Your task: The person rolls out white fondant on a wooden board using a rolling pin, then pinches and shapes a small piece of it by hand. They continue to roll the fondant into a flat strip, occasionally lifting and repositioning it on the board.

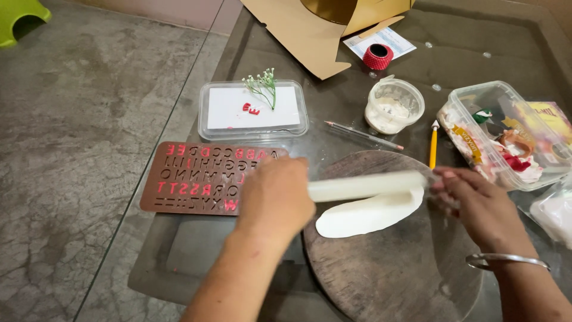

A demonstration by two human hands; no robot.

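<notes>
My left hand [275, 194] grips the left end of a white rolling pin [363, 185]. My right hand [473, 203], with a metal bangle at the wrist, rests on the pin's right end. The pin lies across a flat oval of white dough [364, 216], pressing its far edge. The dough sits on a round dark wooden board [393, 274] on the glass table [196, 250].
A brown letter mould [196, 176] lies left of the board. Behind it stand a clear lidded tray with small white flowers [253, 110], a pencil [363, 136], a round tub [393, 106], a yellow tool [433, 146], a red spool [378, 56], cardboard, and a clear box of scraps [506, 134].
</notes>
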